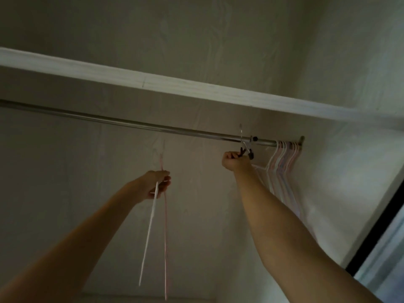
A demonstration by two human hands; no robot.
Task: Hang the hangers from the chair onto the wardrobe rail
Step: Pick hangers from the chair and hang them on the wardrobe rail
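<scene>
Two thin hangers, a white one (149, 232) and a pink one (165, 237), dangle edge-on from the left hand (157, 185), which sits well below the wardrobe rail (131, 124) and has its fingers curled around their upper ends. The pink one's top pokes up a little above the fingers; both long wires drop straight down past the forearm.

Over on the right, the right hand (234, 160) is balled up tight around a clip hanger (246, 147), a metal one with small dark clips. Its hook reaches up to the rail, right at the bar, but it's too blurry to tell whether it's actually hooked over. That hand is just under the rail, knuckles facing the camera.

Right beside it, at the far right end of the rail next to the bracket (302, 139), a bunch of hung hangers (282, 169) in pale pink, white and bluish tones are packed close together, slanting down behind the right forearm.

Above the rail runs a white shelf edge (153, 83), and the wardrobe's back wall (87, 171) is a dim, pale woodgrain. A dark strip with a bright patch shows at the bottom right.
</scene>
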